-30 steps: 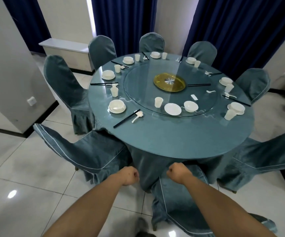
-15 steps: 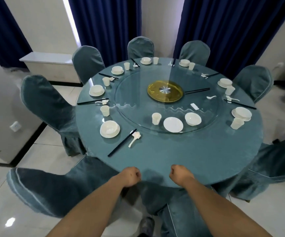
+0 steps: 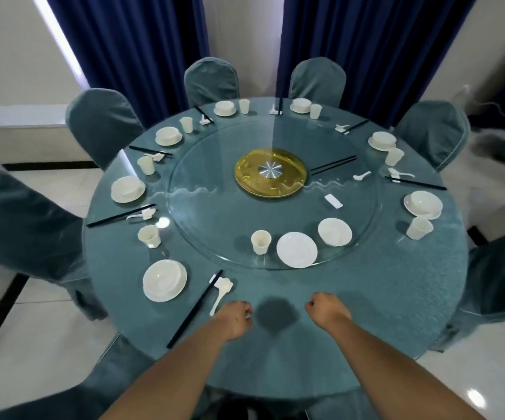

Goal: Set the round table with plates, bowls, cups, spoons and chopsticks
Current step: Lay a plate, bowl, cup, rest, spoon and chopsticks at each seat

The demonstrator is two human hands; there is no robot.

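Both hands hover over the near edge of the round table (image 3: 381, 313), fingers curled into empty fists: left hand (image 3: 234, 318), right hand (image 3: 325, 309). Beyond them on the glass turntable (image 3: 214, 237) stand a cup (image 3: 260, 242), plate (image 3: 297, 249) and bowl (image 3: 334, 231). Black chopsticks (image 3: 195, 309) and a white spoon (image 3: 221, 294) lie just left of the left hand. No writing is legible.

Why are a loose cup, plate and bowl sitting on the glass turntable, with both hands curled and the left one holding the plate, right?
Not quite. The head view shows the left hand curled but empty; the plate lies untouched on the glass turntable.
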